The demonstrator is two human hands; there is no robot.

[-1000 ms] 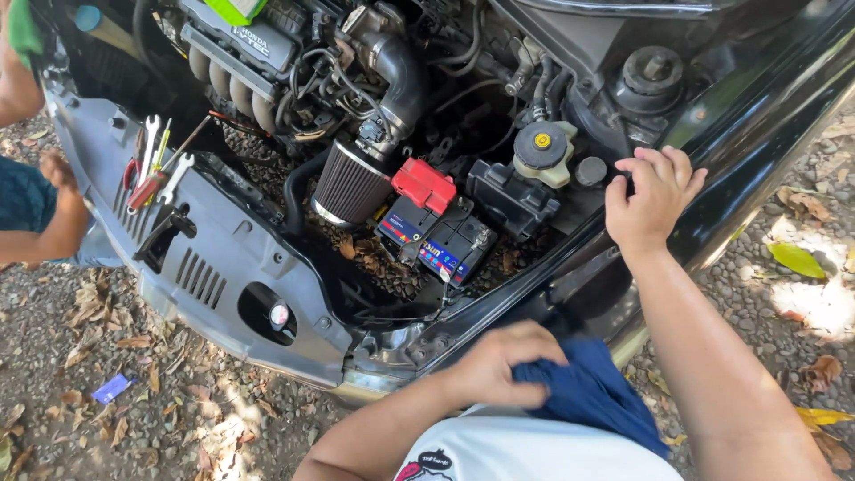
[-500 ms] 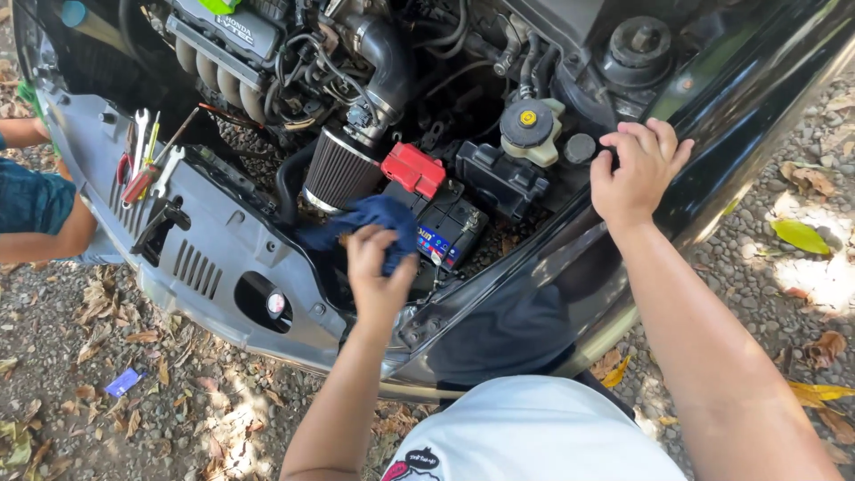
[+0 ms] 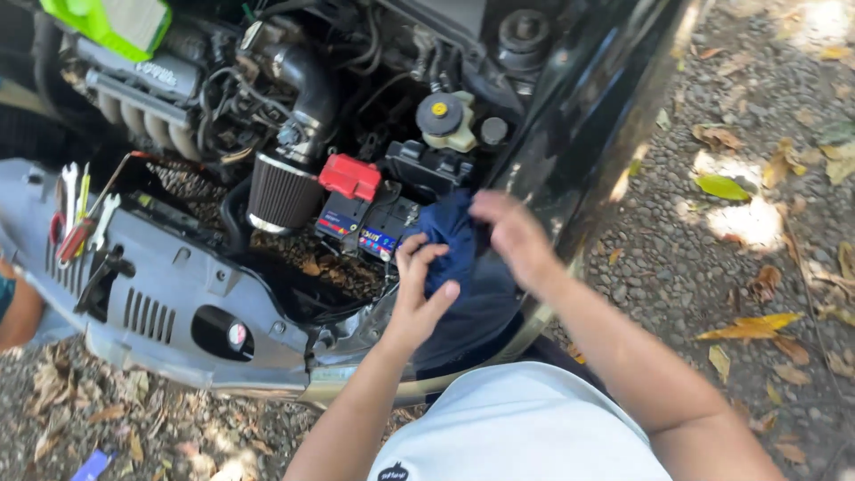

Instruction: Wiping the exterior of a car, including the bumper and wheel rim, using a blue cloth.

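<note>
1. Head view, the hands: both meet on a dark blue cloth [image 3: 454, 245] at the near right edge of the open engine bay. The left hand [image 3: 420, 289] has its fingers curled around the cloth's near left side, thumb out, gripping a fold. The right hand [image 3: 512, 236] is blurred; it lies on the cloth's right side and appears to pinch it, though the grip itself cannot be made out.
2. Head view, the cloth: it hangs between the two hands, just beside the car battery [image 3: 365, 223] and partly over the dark fender edge [image 3: 579, 169].
3. Head view, the engine bay: the battery carries a red terminal cover [image 3: 350, 175] on its far side. To its left sits a cone air filter [image 3: 283, 191] joined to a dark intake hose [image 3: 307, 85]. Farther off stands a pale fluid reservoir with a yellow-marked cap [image 3: 443, 118]. A bright green part [image 3: 111, 22] shows at the far left corner.
4. Head view, the near left: a loose grey bumper panel [image 3: 169, 294] lies tilted, with hand tools [image 3: 76, 214] resting on its left end. Gravel and dry leaves [image 3: 766, 267] cover the ground on the right.
</note>
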